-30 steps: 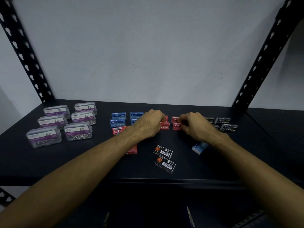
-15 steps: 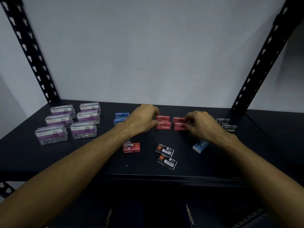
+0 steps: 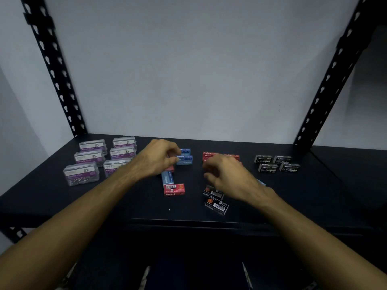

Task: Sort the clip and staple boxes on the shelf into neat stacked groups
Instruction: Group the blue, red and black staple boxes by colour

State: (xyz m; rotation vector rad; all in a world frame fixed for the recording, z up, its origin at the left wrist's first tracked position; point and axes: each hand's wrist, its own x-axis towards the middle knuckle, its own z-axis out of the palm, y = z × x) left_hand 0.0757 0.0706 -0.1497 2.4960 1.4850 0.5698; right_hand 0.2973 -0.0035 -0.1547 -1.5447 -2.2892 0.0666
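Staple boxes mostly grouped on black metal shelf (image 3: 62, 206): clear plastic paper-clip boxes (image 3: 100, 160) far left, blue cardboard staple boxes (image 3: 185, 159), red cardboard staple boxes (image 3: 209, 155), black cardboard staple boxes (image 3: 276, 164) far right. Loose red box (image 3: 174, 189), pale blue box (image 3: 167, 178), two barcoded black boxes (image 3: 215, 203) lay near, unsorted. Left hand (image 3: 159, 160) curled, grip unclear; right hand (image 3: 228, 176) loosely open, empty.

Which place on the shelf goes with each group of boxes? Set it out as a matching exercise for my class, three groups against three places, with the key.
Things:
1. clear paper clip boxes
2. black staple boxes at the back
3. loose red staple box

Places:
A. far right of the shelf
B. near the front, just left of centre
C. far left

Pairs: 1-C, 2-A, 3-B
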